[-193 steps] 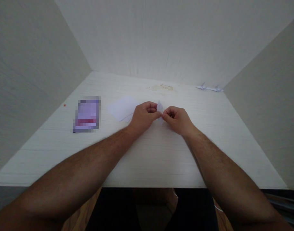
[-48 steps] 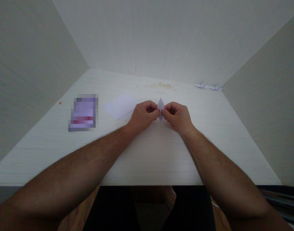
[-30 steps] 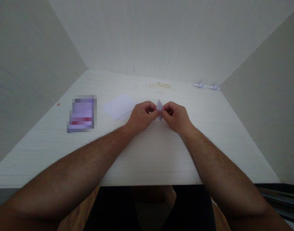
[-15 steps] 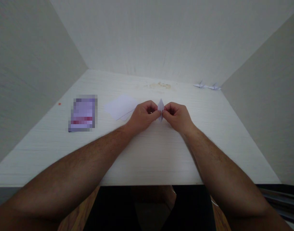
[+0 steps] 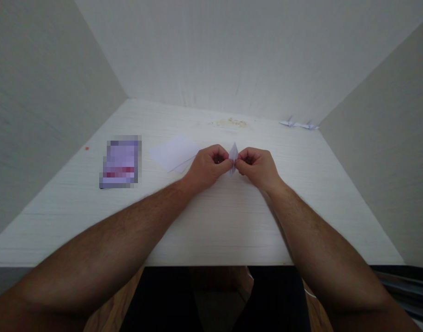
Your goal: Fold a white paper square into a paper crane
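Observation:
A small folded piece of white paper [image 5: 234,153], narrow and pointed at the top, is held upright over the middle of the table. My left hand [image 5: 211,167] pinches it from the left between thumb and fingers. From the other side, my right hand [image 5: 259,167] pinches its right face with thumb and forefinger. The fingertips hide part of the folds. Just left of my left hand lie several flat white paper sheets [image 5: 175,152], partly overlapping.
A purple, pixelated flat item [image 5: 121,161] lies on the left of the white table [image 5: 214,230]. Two folded paper figures [image 5: 299,124] stand at the back right against the wall. Brownish stains [image 5: 234,122] mark the table's back. Walls enclose three sides.
The folded paper has turned slightly and shifted a little to the right, with both hands still pinching it. The view has moved very slightly.

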The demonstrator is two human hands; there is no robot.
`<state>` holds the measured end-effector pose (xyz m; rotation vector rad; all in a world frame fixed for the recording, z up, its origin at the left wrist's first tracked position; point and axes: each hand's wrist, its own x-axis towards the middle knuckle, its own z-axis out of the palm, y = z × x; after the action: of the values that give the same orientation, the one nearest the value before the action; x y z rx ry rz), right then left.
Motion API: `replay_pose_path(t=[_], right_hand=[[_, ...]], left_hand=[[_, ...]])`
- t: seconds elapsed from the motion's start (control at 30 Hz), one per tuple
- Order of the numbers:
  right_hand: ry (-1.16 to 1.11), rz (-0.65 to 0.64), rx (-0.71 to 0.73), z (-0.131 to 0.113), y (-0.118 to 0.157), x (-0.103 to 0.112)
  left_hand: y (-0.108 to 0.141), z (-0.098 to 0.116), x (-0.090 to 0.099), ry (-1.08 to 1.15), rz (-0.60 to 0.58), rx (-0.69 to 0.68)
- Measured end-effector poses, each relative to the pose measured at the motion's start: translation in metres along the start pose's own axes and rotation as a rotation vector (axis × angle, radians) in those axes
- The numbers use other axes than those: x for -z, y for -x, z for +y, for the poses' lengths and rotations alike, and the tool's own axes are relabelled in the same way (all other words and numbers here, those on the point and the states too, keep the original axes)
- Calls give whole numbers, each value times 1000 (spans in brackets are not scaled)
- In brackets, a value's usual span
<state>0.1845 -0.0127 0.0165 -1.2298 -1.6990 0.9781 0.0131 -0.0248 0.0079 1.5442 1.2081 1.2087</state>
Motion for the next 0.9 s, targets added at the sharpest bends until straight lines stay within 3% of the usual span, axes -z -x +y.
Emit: replay_pose_path(t=[0.3, 0.9], right_hand=[[-67, -12, 5, 0, 1, -2], [27, 29, 48, 3, -1, -3]], left_hand=[[1, 4, -1, -50, 90, -16], [0, 6, -2, 3, 121, 13]])
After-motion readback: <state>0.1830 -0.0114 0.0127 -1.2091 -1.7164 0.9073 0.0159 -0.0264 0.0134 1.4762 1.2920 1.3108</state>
